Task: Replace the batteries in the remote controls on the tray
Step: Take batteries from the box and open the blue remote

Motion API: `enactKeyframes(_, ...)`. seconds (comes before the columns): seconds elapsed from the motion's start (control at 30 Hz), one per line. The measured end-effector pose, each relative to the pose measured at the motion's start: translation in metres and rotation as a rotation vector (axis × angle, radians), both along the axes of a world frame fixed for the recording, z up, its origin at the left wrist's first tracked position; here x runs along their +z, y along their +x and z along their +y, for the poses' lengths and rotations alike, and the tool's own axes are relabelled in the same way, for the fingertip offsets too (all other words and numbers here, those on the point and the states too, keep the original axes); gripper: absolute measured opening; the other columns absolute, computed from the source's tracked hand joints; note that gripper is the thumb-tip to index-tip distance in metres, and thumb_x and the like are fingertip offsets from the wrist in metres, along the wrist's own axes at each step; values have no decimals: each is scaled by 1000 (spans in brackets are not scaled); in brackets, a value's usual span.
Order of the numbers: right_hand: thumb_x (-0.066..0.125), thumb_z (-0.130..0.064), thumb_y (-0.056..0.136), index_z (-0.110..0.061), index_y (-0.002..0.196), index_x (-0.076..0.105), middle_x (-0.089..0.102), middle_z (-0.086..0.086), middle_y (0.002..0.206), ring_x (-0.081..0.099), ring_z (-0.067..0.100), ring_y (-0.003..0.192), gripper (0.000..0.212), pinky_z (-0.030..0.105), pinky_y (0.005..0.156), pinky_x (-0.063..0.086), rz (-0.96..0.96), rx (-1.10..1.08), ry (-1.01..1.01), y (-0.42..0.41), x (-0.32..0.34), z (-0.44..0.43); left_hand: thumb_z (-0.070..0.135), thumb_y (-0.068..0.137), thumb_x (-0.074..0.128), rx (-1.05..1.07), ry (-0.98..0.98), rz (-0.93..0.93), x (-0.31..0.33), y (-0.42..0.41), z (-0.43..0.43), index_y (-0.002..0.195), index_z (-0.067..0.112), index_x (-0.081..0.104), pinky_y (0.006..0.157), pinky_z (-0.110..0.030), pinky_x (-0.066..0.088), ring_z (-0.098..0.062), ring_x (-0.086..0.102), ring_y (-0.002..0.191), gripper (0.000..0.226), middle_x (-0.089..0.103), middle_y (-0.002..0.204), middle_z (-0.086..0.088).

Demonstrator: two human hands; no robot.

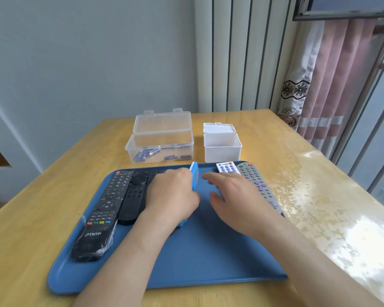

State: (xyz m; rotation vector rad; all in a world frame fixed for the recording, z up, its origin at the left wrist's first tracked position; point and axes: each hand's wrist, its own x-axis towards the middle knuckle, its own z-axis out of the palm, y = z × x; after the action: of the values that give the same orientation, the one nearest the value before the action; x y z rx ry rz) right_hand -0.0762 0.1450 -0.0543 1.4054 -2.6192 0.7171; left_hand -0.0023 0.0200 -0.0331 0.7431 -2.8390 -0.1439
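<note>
On the near part of the worktop (275,151) lay the blue tray (208,258), its near half bare. At the left of it sat a long black remote (98,218) in a clear wrapper, with "THTF" printed in white on its near end – the only writing that could be read. Just right of it lay a second black remote (134,193) with a round dial.

Mid-tray, the left hand (173,196) was curled round a light-blue remote (194,176), tipped up on its long edge. The right hand (237,196) reached in beside it with fingers stretched out, holding nothing. Past it, at the tray's far right, lay a small white remote (227,168) and a grey remote (257,185) side by side.

Beyond the tray stood a clear box (160,147), lid up, with loose batteries (146,154) inside – their labels too small to read – and to its right a white box (222,147), also open.

This looked like the start of work on the blue remote. The next move likely called for turning its back upward and having the free hand slide off the battery cover.
</note>
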Motion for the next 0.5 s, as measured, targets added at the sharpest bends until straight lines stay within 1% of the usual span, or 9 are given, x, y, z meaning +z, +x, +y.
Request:
enactKeyframes(0.03,44,-16,97,-23,142,46,63,-1,124,53,21,116,46,33,94,41,-16,-22,-43,-1,2,1,32,78,56,-6,36,10,2,0,-1,92,20,55,62,-32,40,-28,59,85,18,65,90,-2)
enactKeyframes(0.1,47,-16,97,-22,140,48,68,-3,115,59,19,105,43,32,87,44,-87,-48,-154,-3,5,3,34,77,58,-29,177,42,7,-1,-2,100,26,60,72,-34,48,-25,61,90,25,68,89,3)
enactKeyframes(0.17,50,-15,96,-21,137,48,71,-3,105,62,19,95,42,34,82,46,-192,-51,-233,-3,8,4,33,81,62,-82,395,95,11,3,-1,117,32,55,80,-34,49,-22,63,93,37,68,90,5)
enactKeyframes(0.23,53,-20,96,-24,139,44,69,-2,108,64,20,95,44,33,84,49,-330,-51,-276,0,12,4,30,88,63,-139,660,186,9,8,0,128,39,45,82,-38,48,-20,62,83,44,62,83,4)
enactKeyframes(0.27,54,-21,96,-27,136,45,68,-1,109,66,21,95,42,35,86,52,-458,-42,-317,1,14,4,26,92,61,-160,781,236,6,10,1,130,39,44,84,-41,50,-19,61,79,44,62,78,3)
enactKeyframes(0.3,55,-21,97,-29,129,48,69,1,107,69,21,94,34,36,85,56,-643,-19,-375,4,18,4,20,95,59,-176,904,300,3,12,2,132,38,43,88,-47,50,-18,61,77,44,63,76,1)
enactKeyframes(0.37,57,-20,98,-27,117,54,71,6,104,73,22,92,21,37,77,61,-1035,52,-440,12,23,3,7,99,50,-180,1140,457,1,15,5,133,33,44,96,-56,48,-22,63,84,44,67,83,-7)
enactKeyframes(0.43,57,-22,99,-20,121,57,69,12,111,73,29,88,23,36,68,61,-1203,99,-425,19,24,2,-2,99,42,-180,1242,543,2,16,7,131,32,45,98,-56,47,-30,64,94,47,70,101,-15)
enactKeyframes(0.5,54,-18,100,-17,124,56,67,11,108,72,34,82,24,36,65,60,-1259,98,-422,20,24,3,-4,98,41,-194,1185,540,1,17,9,128,33,48,97,-51,49,-30,66,99,48,71,107,-11)
